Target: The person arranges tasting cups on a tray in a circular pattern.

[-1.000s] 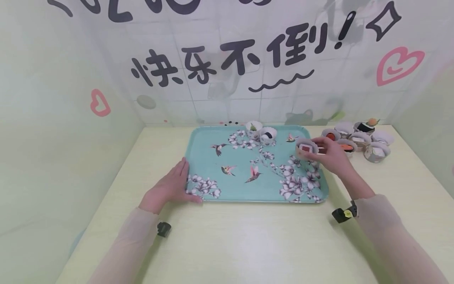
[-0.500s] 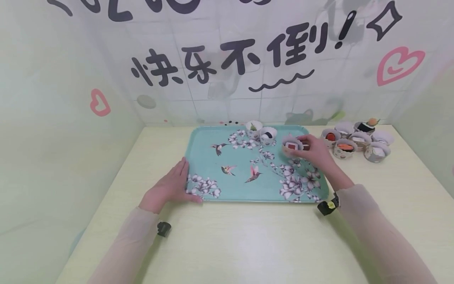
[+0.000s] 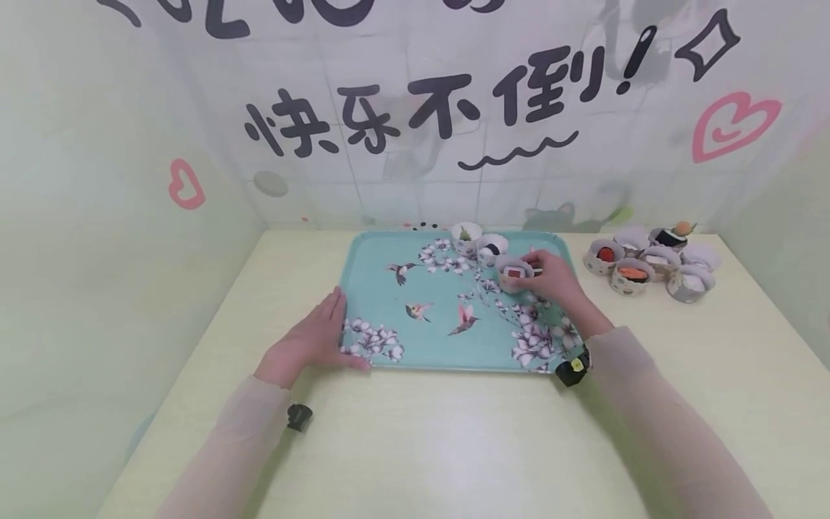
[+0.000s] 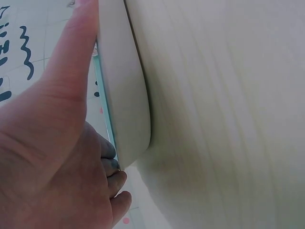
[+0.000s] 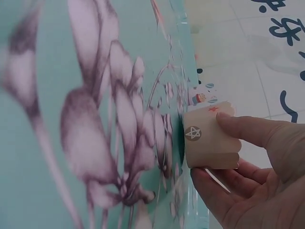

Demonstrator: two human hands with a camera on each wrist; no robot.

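Observation:
My right hand pinches a small paper baking cup by its side, thumb on one side and fingers on the other. Inside that cup sits a white block with a red square, seen in the head view. It is close over the turquoise tray, just in front of two more paper cups at the tray's back edge. My left hand lies against the tray's near left corner. Its straight fingers touch the left side and its thumb runs along the front rim, as the left wrist view shows.
Right of the tray, several paper cups with sushi-like pieces stand clustered on the pale wooden table. A wall with printed lettering rises behind, and pale side walls flank the table.
My right hand has carried the paper cup leftward over the tray, from the right part to beside the two standing cups. The left hand has stayed at the corner.

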